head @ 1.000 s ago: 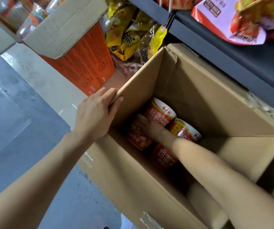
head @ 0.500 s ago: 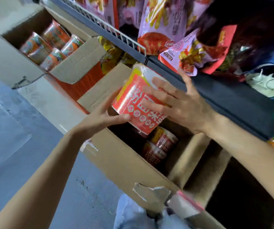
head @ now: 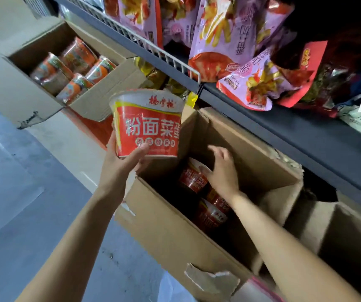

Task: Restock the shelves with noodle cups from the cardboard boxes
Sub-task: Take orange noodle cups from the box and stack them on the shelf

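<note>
We see a dark shelf with pink snack bags on it. Under it sits a big open cardboard box with red noodle cups inside. A second box of orange cups sits farther back. Our left hand has its grip wrapped around one red noodle cup, held above the box. Our right hand reaches into the box with fingers spread, maybe touching a cup.

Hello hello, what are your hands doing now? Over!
Left hand holds red noodle cup above the box. Right hand reaching onto another cup inside. Nothing blocking.
</note>
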Action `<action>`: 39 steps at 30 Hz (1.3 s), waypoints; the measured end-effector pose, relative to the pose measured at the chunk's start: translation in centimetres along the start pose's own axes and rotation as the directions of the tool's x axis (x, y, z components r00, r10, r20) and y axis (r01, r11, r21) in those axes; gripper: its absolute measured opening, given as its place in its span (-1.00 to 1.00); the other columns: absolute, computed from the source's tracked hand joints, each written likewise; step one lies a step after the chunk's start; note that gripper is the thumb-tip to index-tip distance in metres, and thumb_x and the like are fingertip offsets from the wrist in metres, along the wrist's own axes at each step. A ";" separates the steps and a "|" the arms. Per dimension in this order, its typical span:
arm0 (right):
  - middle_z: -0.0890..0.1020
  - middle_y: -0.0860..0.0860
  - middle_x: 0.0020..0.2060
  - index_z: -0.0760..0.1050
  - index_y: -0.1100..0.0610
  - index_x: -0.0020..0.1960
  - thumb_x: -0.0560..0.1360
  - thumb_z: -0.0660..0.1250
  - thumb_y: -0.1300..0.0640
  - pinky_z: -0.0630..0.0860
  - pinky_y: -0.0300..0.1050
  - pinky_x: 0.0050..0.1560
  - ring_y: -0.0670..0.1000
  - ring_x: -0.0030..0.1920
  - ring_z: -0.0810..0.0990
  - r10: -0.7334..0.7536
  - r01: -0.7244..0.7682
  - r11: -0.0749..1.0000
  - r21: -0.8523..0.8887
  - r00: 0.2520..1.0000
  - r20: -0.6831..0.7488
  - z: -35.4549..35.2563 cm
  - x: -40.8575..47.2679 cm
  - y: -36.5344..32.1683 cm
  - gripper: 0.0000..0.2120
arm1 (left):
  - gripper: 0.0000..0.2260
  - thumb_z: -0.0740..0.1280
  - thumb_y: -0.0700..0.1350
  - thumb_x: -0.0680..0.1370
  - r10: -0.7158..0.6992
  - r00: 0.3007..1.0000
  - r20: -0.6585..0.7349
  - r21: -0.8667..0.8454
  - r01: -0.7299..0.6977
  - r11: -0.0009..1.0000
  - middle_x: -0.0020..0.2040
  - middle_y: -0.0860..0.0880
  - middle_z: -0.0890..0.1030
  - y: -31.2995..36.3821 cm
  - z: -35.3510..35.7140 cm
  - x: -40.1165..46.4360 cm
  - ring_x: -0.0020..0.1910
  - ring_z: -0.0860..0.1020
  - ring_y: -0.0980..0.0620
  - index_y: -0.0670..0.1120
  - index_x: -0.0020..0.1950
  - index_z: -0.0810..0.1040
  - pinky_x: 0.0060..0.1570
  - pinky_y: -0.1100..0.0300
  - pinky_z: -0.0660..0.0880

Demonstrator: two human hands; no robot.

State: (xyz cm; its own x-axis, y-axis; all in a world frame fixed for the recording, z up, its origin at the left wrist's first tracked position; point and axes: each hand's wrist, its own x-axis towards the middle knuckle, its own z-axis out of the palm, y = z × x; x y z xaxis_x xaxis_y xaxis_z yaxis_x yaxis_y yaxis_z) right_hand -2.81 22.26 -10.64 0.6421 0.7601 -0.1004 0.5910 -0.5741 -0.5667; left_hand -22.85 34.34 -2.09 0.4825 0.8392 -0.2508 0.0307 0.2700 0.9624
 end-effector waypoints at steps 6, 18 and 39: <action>0.22 0.16 0.43 0.00 0.00 0.54 0.47 0.30 -0.18 0.24 0.10 0.34 0.21 0.39 0.25 0.133 0.094 0.866 -0.492 0.904 0.407 9.7 4.4 5.6 -0.22 | 0.03 0.49 0.40 0.06 -0.033 0.999 -0.004 0.135 0.033 0.990 0.09 0.07 0.64 -0.4 0.2 4.3 0.06 0.62 0.11 0.00 0.42 0.31 0.02 0.21 0.53; 0.30 0.33 0.37 0.07 -0.10 0.53 0.44 0.31 -0.08 0.38 0.28 0.23 0.30 0.30 0.35 0.138 0.235 0.703 -0.671 0.881 0.453 15.5 5.9 8.0 -0.27 | -0.03 0.51 0.40 -0.03 -0.131 0.991 -0.008 0.119 0.131 0.984 0.00 0.03 0.68 -0.3 -0.8 5.2 -0.01 0.65 0.07 0.00 0.28 0.44 0.04 0.14 0.51; 0.20 0.16 0.35 0.19 -0.09 0.38 0.12 0.46 -0.37 0.29 0.24 0.25 0.17 0.32 0.17 -0.385 0.251 0.869 -0.426 0.883 -0.266 -26.1 -13.7 -12.0 -0.05 | -0.10 0.53 0.34 0.13 0.249 0.959 0.136 0.061 -0.259 0.964 0.14 0.02 0.62 19.2 5.3 -10.1 0.10 0.61 0.06 0.02 0.36 0.34 0.18 -0.01 0.51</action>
State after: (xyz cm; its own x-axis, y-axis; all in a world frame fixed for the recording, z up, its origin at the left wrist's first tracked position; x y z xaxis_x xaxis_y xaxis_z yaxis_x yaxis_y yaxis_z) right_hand -5.96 10.81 18.85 0.4696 0.8116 0.3476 0.8828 -0.4383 -0.1692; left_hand -22.49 28.51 19.44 0.5897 0.8075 0.0131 -0.0417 0.0142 0.9990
